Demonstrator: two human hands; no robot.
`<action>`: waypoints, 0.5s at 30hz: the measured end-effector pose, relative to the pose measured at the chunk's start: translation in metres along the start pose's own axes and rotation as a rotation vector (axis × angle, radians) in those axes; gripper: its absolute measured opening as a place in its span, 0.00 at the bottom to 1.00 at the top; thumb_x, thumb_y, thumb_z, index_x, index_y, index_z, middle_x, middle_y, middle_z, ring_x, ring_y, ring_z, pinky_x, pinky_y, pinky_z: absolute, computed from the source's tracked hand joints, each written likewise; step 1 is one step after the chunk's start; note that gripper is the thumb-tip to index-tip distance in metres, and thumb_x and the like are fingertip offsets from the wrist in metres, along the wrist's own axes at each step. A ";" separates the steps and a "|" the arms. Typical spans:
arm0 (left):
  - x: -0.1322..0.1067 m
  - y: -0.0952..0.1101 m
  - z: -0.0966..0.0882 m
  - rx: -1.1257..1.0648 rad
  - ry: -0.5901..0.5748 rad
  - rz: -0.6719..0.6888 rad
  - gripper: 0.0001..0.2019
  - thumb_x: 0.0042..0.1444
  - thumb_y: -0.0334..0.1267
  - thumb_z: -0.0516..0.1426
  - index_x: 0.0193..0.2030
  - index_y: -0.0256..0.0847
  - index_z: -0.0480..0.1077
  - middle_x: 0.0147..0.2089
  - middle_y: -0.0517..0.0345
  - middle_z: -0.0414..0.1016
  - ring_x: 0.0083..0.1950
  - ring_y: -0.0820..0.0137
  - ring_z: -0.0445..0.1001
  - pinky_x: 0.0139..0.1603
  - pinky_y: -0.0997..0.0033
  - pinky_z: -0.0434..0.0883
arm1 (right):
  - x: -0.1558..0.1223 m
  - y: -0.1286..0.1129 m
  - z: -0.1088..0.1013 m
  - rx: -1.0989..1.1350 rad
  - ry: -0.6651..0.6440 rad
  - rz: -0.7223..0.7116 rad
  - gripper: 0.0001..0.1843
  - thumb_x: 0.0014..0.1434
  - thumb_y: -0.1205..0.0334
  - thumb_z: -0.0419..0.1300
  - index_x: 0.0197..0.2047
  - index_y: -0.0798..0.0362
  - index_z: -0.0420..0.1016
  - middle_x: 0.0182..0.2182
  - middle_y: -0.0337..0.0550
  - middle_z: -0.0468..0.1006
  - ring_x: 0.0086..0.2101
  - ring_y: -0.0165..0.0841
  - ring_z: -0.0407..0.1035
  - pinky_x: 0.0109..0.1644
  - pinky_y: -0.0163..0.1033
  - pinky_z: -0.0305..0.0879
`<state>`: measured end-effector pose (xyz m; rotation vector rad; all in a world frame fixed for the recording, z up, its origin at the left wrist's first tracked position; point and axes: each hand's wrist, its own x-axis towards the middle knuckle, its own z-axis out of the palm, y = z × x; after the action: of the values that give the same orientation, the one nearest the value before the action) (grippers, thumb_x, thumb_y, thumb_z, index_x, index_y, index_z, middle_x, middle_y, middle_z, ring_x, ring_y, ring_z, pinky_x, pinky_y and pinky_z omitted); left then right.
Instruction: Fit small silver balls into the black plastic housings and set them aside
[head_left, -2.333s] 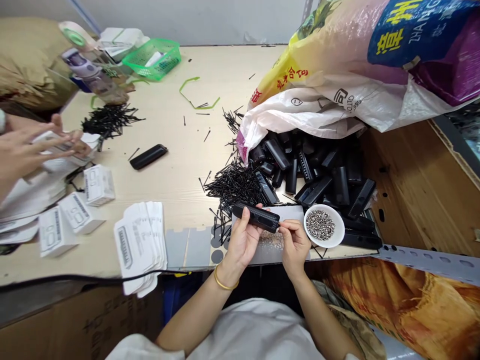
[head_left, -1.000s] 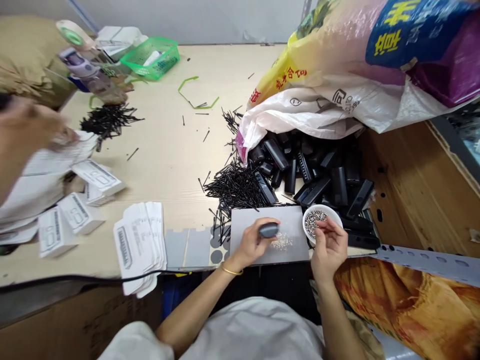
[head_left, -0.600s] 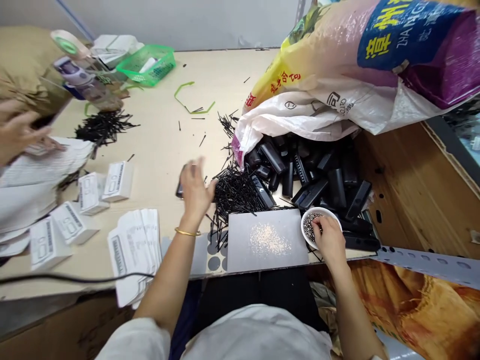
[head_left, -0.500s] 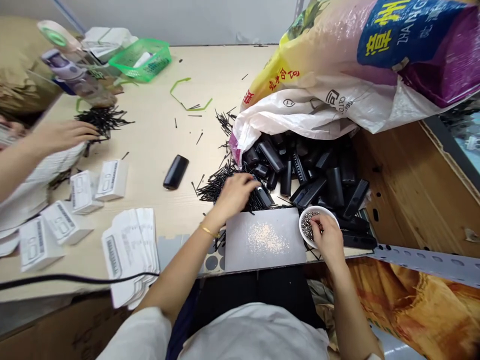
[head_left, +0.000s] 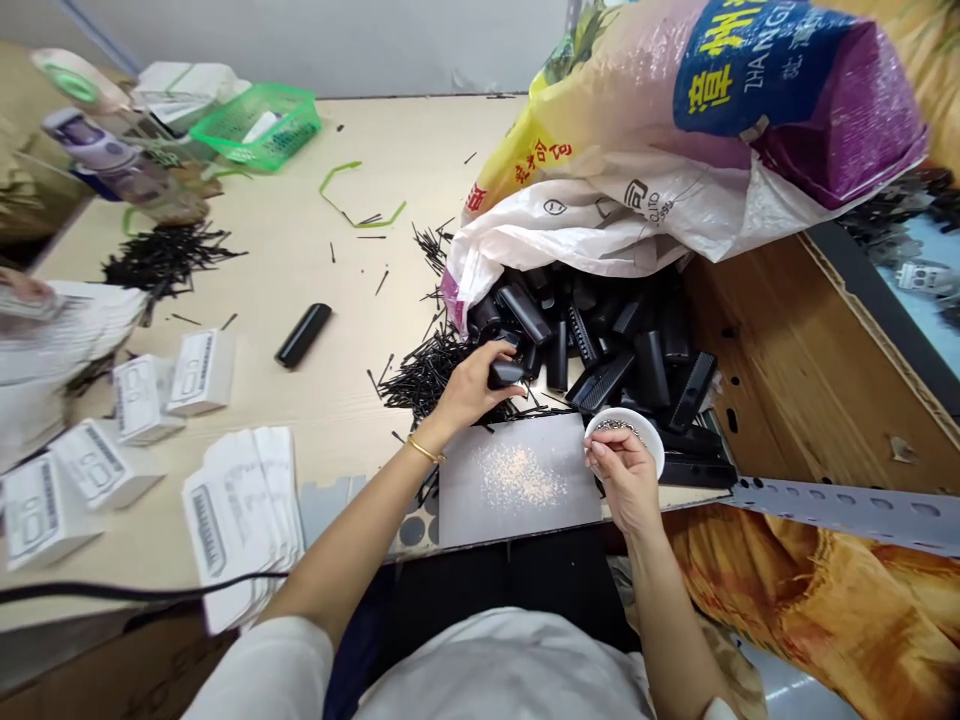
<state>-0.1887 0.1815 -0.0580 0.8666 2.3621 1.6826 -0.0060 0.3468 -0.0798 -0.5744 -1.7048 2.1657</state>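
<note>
1. Left hand point(head_left: 472, 388) has its fingers wrapped round an oblong, glossy black plastic casing point(head_left: 505, 374), right at the near-left edge of the heap of similar black casings point(head_left: 649, 370). I'd hold it snugly and lift it clear so it doesn't drag its neighbours along.
2. Right hand point(head_left: 628, 478) is at the near-left rim of a round white bowl point(head_left: 655, 452) of tiny silvery metal bits point(head_left: 616, 427). Thumb and fingertips are pinched together; honestly can't tell if there's a bit between them. Keep that pinch light but sure, tiny stuff rolls.
3. The grey rectangular mat point(head_left: 461, 505) with pale crumbs lies between the forearms. Handy spot to work over imo.
4. Watch the thin black plastic sticks point(head_left: 416, 378) by the left wrist, easy to snag.
</note>
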 end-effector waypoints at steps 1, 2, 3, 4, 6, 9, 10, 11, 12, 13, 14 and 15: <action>-0.003 0.002 0.004 -0.141 0.136 -0.097 0.26 0.36 0.27 0.68 0.45 0.42 0.69 0.39 0.56 0.73 0.42 0.66 0.73 0.58 0.66 0.63 | 0.000 0.001 0.006 -0.008 0.002 -0.014 0.21 0.52 0.50 0.66 0.37 0.60 0.71 0.31 0.47 0.73 0.27 0.25 0.66 0.32 0.31 0.66; -0.005 0.004 0.008 -0.288 0.280 -0.193 0.29 0.34 0.27 0.69 0.47 0.42 0.68 0.39 0.57 0.73 0.42 0.68 0.73 0.55 0.69 0.65 | 0.001 0.003 0.013 -0.024 0.008 -0.029 0.20 0.53 0.50 0.65 0.38 0.60 0.72 0.31 0.46 0.73 0.27 0.25 0.66 0.33 0.31 0.66; -0.006 0.006 0.011 -0.438 0.411 -0.282 0.31 0.34 0.26 0.69 0.48 0.42 0.66 0.38 0.59 0.73 0.40 0.70 0.74 0.53 0.70 0.66 | 0.001 0.004 0.020 -0.043 0.017 -0.044 0.20 0.54 0.50 0.65 0.38 0.60 0.73 0.31 0.47 0.73 0.28 0.25 0.66 0.33 0.31 0.66; -0.008 0.008 0.014 -0.587 0.508 -0.357 0.30 0.35 0.26 0.68 0.47 0.42 0.65 0.36 0.61 0.73 0.38 0.72 0.74 0.52 0.70 0.67 | 0.001 0.006 0.027 -0.063 0.027 -0.060 0.19 0.54 0.51 0.64 0.39 0.60 0.73 0.32 0.47 0.73 0.29 0.26 0.67 0.33 0.31 0.66; -0.012 0.012 0.016 -0.865 0.570 -0.487 0.23 0.41 0.26 0.66 0.44 0.40 0.64 0.35 0.61 0.73 0.36 0.73 0.74 0.50 0.67 0.70 | 0.000 0.008 0.040 -0.092 0.041 -0.097 0.18 0.55 0.52 0.64 0.38 0.60 0.75 0.33 0.47 0.74 0.31 0.26 0.68 0.33 0.30 0.66; -0.025 0.021 0.015 -1.153 0.505 -0.636 0.11 0.52 0.28 0.61 0.41 0.36 0.65 0.37 0.55 0.75 0.39 0.70 0.76 0.51 0.61 0.72 | -0.004 0.013 0.056 -0.119 0.067 -0.165 0.15 0.57 0.55 0.63 0.38 0.60 0.75 0.34 0.46 0.74 0.32 0.26 0.68 0.36 0.30 0.67; -0.030 0.024 0.015 -1.206 0.493 -0.671 0.08 0.55 0.28 0.59 0.41 0.35 0.65 0.39 0.52 0.75 0.41 0.68 0.76 0.51 0.60 0.72 | -0.005 0.015 0.060 -0.134 0.080 -0.191 0.14 0.58 0.55 0.63 0.38 0.60 0.75 0.34 0.45 0.74 0.32 0.26 0.68 0.37 0.30 0.67; -0.036 0.027 0.015 -1.240 0.490 -0.703 0.05 0.57 0.29 0.57 0.41 0.34 0.66 0.40 0.50 0.76 0.43 0.67 0.76 0.52 0.59 0.72 | -0.006 0.016 0.064 -0.155 0.092 -0.217 0.13 0.59 0.56 0.62 0.38 0.60 0.75 0.34 0.45 0.73 0.33 0.26 0.69 0.38 0.30 0.67; -0.042 0.030 0.015 -1.262 0.491 -0.729 0.04 0.59 0.29 0.56 0.41 0.33 0.66 0.42 0.49 0.76 0.45 0.66 0.76 0.53 0.59 0.72 | -0.007 0.018 0.066 -0.182 0.105 -0.243 0.12 0.60 0.57 0.61 0.38 0.60 0.74 0.33 0.44 0.73 0.34 0.26 0.69 0.39 0.29 0.67; -0.047 0.034 0.016 -1.279 0.492 -0.752 0.03 0.60 0.29 0.55 0.41 0.33 0.67 0.42 0.48 0.76 0.45 0.66 0.76 0.53 0.59 0.72 | -0.008 0.019 0.067 -0.215 0.117 -0.271 0.12 0.61 0.58 0.61 0.38 0.60 0.74 0.34 0.44 0.73 0.35 0.26 0.69 0.40 0.29 0.66; -0.052 0.037 0.017 -1.292 0.493 -0.777 0.02 0.60 0.29 0.55 0.40 0.33 0.67 0.42 0.48 0.76 0.45 0.65 0.76 0.53 0.58 0.72 | -0.008 0.019 0.068 -0.254 0.125 -0.300 0.11 0.62 0.58 0.60 0.38 0.60 0.74 0.34 0.44 0.73 0.36 0.26 0.69 0.41 0.30 0.66; -0.055 0.039 0.018 -1.304 0.494 -0.799 0.02 0.60 0.29 0.55 0.40 0.33 0.67 0.42 0.48 0.76 0.45 0.65 0.77 0.54 0.58 0.72 | -0.009 0.019 0.069 -0.295 0.130 -0.330 0.11 0.63 0.59 0.59 0.38 0.60 0.73 0.35 0.44 0.72 0.37 0.26 0.69 0.42 0.30 0.66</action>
<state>-0.1204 0.1769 -0.0421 -0.6499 0.9116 2.4258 -0.0327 0.2803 -0.0836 -0.4554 -1.9062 1.6320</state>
